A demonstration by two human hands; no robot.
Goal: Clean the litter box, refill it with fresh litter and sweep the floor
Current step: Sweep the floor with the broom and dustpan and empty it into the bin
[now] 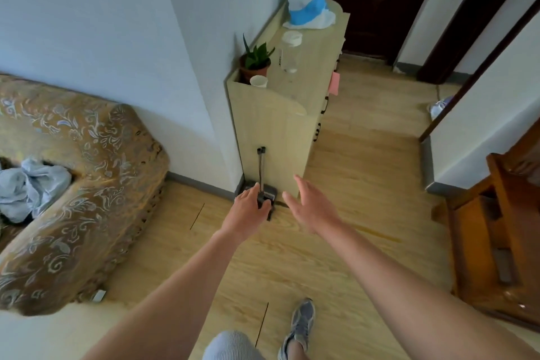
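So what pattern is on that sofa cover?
The sofa cover is golden-brown with pale blue-grey floral scrollwork; the head view, the only one, shows it clearly.

We note a pale wood cabinet (280, 126) against the wall. On its top: potted plant (255, 63) at the near left corner, paper cup (259, 81) touching it, clear bottle (287, 58) mid-top. Patterned sofa (87, 155) stands left, crumpled cloth (29, 187) on it.
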